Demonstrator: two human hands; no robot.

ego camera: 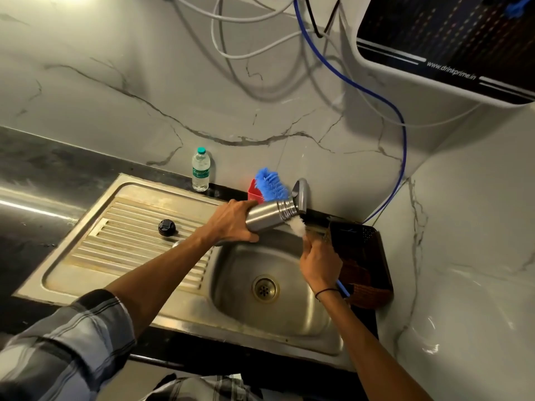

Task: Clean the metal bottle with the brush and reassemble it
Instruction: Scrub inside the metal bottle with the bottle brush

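A person is standing over a steel sink. Their left hand is gripping a metal bottle, tilted on its side above the basin with its open neck near the tap. Their right hand is clamping a brush, whose blurred white bristles seem to be touching the neck. The black cap is lying on the drainboard.
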